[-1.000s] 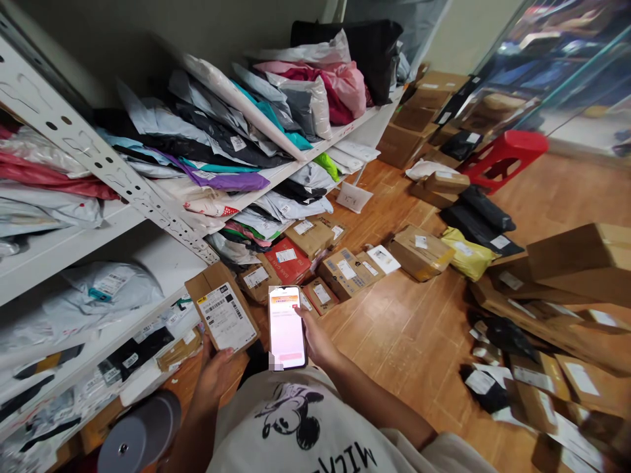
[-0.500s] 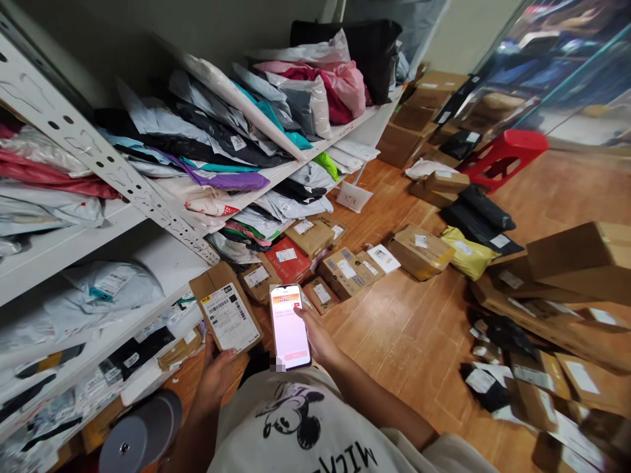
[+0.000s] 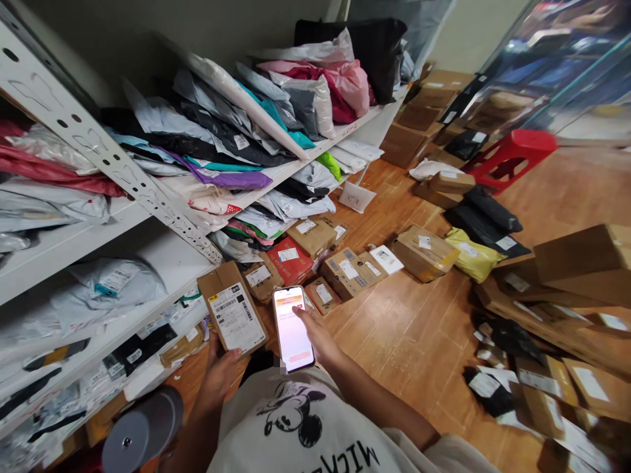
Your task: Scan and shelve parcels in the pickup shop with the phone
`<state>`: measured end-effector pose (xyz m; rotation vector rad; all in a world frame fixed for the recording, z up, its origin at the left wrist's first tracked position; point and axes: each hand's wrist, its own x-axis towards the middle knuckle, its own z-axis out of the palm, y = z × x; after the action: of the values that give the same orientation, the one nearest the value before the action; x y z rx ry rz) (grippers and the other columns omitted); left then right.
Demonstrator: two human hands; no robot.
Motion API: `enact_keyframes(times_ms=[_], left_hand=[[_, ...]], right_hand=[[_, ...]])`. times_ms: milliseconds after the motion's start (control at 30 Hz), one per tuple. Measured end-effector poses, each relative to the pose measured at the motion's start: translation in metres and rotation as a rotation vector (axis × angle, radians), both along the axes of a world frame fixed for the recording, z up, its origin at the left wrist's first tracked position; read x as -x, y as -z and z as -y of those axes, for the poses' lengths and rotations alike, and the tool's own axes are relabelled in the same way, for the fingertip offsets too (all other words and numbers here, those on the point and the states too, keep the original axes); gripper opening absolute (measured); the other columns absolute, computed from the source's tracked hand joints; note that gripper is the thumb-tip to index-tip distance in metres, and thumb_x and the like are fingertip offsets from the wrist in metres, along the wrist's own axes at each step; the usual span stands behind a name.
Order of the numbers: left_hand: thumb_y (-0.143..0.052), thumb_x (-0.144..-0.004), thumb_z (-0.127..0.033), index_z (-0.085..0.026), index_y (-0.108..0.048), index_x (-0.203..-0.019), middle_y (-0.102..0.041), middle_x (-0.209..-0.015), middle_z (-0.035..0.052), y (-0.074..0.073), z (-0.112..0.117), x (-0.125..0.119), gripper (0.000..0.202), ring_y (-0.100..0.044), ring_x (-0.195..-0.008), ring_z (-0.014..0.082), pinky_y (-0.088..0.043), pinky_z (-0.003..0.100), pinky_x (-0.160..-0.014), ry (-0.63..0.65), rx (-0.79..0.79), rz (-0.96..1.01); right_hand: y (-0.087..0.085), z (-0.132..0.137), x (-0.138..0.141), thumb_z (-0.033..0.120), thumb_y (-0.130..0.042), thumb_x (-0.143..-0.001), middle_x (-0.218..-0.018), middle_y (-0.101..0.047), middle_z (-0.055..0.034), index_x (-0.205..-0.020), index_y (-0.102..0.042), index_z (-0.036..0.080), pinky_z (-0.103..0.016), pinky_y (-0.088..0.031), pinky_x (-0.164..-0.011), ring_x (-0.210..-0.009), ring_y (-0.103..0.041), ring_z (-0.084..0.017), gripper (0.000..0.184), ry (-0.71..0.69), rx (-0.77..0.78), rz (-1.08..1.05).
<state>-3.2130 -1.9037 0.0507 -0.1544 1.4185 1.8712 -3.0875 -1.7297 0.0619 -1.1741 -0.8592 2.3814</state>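
Observation:
My left hand [image 3: 223,369] is closed on the lower edge of a brown cardboard box [image 3: 210,284], its thumb on the front beside a white shipping label [image 3: 239,322]. The box is tilted, with the labelled face toward me. Just right of it, my right hand [image 3: 318,336] grips a smartphone [image 3: 292,345] with a lit, mostly white screen and an orange band at the top. The right thumb lies over the upper part of the screen. The fingers behind the phone are hidden.
White metal shelves [image 3: 113,157] on the left hold many bagged parcels. Cardboard boxes [image 3: 352,272] line the wooden floor ahead. A red plastic stool [image 3: 530,148] stands at the far right, and more boxes [image 3: 586,263] lie piled at right. A grey round object [image 3: 131,437] is at lower left.
The whole view has shifted slightly, so things appear a little to the right. Both hands keep hold of the box and the smartphone, and the right thumb is still over the screen.

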Motion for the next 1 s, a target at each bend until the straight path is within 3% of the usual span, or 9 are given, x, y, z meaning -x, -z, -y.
enact_keyframes(times_ms=[633,867,1000], left_hand=[[-0.079,-0.055,-0.019,-0.031,-0.056,-0.107,-0.066,-0.110,-0.0015,-0.002,0.000,-0.001,0.058,-0.059,-0.108,0.0228,-0.046,0.036,-0.092,0.067,-0.037,-0.081],[-0.081,-0.051,-0.018,-0.030,-0.059,-0.104,-0.068,-0.108,0.0000,-0.007,-0.002,0.000,0.058,-0.060,-0.107,0.0247,-0.047,0.037,-0.091,0.047,-0.039,-0.068],[-0.083,-0.051,-0.019,-0.032,-0.060,-0.098,-0.068,-0.107,-0.0019,-0.002,0.000,0.000,0.054,-0.060,-0.106,0.0235,-0.047,0.036,-0.093,0.036,-0.029,-0.037]], right_hand=[[0.001,0.003,-0.007,0.050,-0.080,-0.060,-0.065,-0.069,0.0024,-0.084,-0.064,0.020,-0.025,-0.043,-0.050,-0.053,-0.058,-0.015,0.041,0.004,-0.005,-0.004],[-0.001,-0.001,-0.004,0.042,-0.082,-0.057,-0.083,-0.075,0.0001,-0.095,-0.064,0.023,-0.029,-0.050,-0.064,-0.070,-0.065,-0.019,0.047,0.036,0.040,-0.035],[0.013,-0.003,0.004,0.055,-0.081,-0.055,-0.068,-0.071,-0.0001,-0.082,-0.065,0.020,-0.028,-0.047,-0.062,-0.064,-0.062,-0.018,0.047,0.068,0.119,0.020]])
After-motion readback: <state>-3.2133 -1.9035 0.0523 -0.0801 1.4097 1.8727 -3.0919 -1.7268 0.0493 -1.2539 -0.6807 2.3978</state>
